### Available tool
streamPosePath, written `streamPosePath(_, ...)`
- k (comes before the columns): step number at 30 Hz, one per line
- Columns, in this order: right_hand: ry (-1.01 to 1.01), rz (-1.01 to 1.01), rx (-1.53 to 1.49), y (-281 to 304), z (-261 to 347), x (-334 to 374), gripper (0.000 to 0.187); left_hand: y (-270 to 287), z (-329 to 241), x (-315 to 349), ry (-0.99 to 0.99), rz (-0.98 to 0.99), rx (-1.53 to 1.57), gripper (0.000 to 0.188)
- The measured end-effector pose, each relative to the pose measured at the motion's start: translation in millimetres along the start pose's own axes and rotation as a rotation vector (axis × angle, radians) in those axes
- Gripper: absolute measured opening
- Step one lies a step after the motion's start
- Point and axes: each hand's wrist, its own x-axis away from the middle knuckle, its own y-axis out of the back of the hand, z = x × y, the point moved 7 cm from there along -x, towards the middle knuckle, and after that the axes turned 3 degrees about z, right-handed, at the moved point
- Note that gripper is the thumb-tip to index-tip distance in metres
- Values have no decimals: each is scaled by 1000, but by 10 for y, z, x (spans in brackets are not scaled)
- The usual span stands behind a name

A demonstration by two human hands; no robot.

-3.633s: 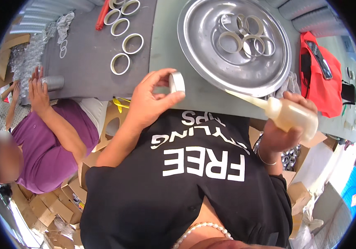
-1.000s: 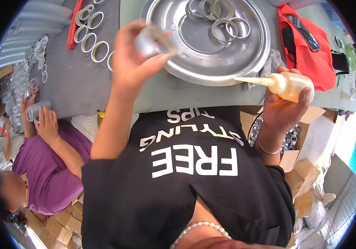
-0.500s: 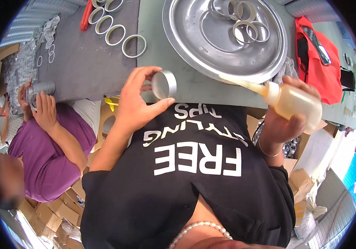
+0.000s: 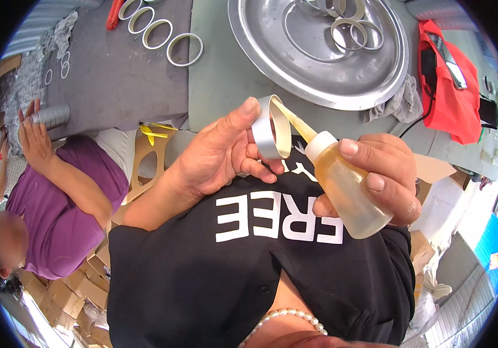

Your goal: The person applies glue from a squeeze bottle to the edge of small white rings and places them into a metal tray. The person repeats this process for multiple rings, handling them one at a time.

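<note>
My left hand (image 4: pixel 217 148) grips a silver ring (image 4: pixel 265 134) with a pale inner side, thumb on top and fingers beneath it. In my right hand (image 4: pixel 385 174) is a translucent squeeze bottle (image 4: pixel 353 200) with a white cap and a long tapered nozzle (image 4: pixel 293 120). The bottle is tilted, and its nozzle tip meets the ring's upper rim; whether anything flows out is too small to tell. Both hands are in front of my chest, near the table edge. A large round metal tray (image 4: pixel 318 87) lies beyond them, with several similar rings (image 4: pixel 349 33) on it.
More rings (image 4: pixel 184 50) stand in a row on the dark mat (image 4: pixel 115 87) at the left. A red bag (image 4: pixel 451 98) with a phone on it and a grey cloth (image 4: pixel 400 100) lie right of the tray. On the left, a co-worker in purple (image 4: pixel 66 203) handles stacked rings (image 4: pixel 51 116).
My left hand has turned the ring and brought it right. The bottle has swung left and lower, so its nozzle now reaches the ring. The view has shifted slightly.
</note>
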Motion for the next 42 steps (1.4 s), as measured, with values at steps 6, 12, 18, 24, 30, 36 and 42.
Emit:
streamPosePath(6, -41, 46, -69, 18, -27, -12, 72, -91, -202, 79, -181, -82, -249, 53)
streamPosePath(12, -347, 56, -185, 104, -15, -36, 72, -177, -358, 111, -486, -51, -591, 67)
streamPosePath(18, -573, -117, -142, 186, -133, 19, 58, -444, -549, 218, -875, -27, -1103, 64)
streamPosePath(24, -735, -279, -257, 274, -439, 152, 61, -575, -541, 251, -1136, 10, -1412, 52)
streamPosePath(30, -1004, -392, -587, 155, -691, 317, 48, -608, -469, 264, -1240, 101, -1575, 49)
streamPosePath(36, -1157, -655, -1330, -163, -1008, 648, 43, -483, -561, 300, -1122, -30, -1541, 54)
streamPosePath(42, -1051, -879, -1243, 170, -1141, 824, 48, 525, -1086, 687, -697, -938, -1743, 57)
